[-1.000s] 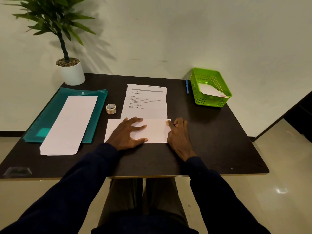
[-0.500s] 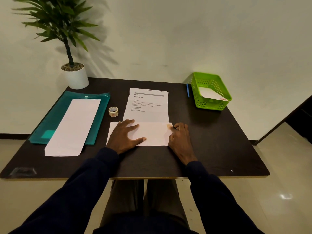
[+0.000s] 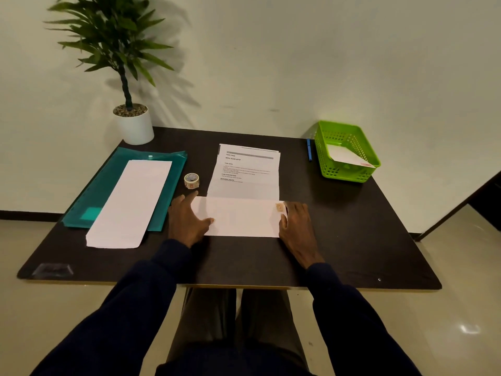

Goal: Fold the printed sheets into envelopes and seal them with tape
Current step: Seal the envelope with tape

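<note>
A white envelope (image 3: 241, 217) lies flat on the dark table (image 3: 352, 240) in front of me, with a small piece of patterned tape (image 3: 279, 207) at its right end. My left hand (image 3: 187, 219) rests on its left end, fingers spread, thumb on the paper. My right hand (image 3: 296, 225) holds the right edge, thumb beside the tape. Behind the envelope lies a stack of printed sheets (image 3: 248, 170). A small tape roll (image 3: 191, 181) stands to their left.
A teal plastic folder (image 3: 108, 191) at the left carries a stack of blank envelopes (image 3: 130, 203). A green basket (image 3: 345, 150) at the back right holds a taped envelope. A blue pen (image 3: 309, 149) lies beside it. A potted plant (image 3: 130, 115) stands at the back left corner.
My left hand has slid left from the envelope's middle to its left end. My right hand stays at the right edge. The camera has tilted a little.
</note>
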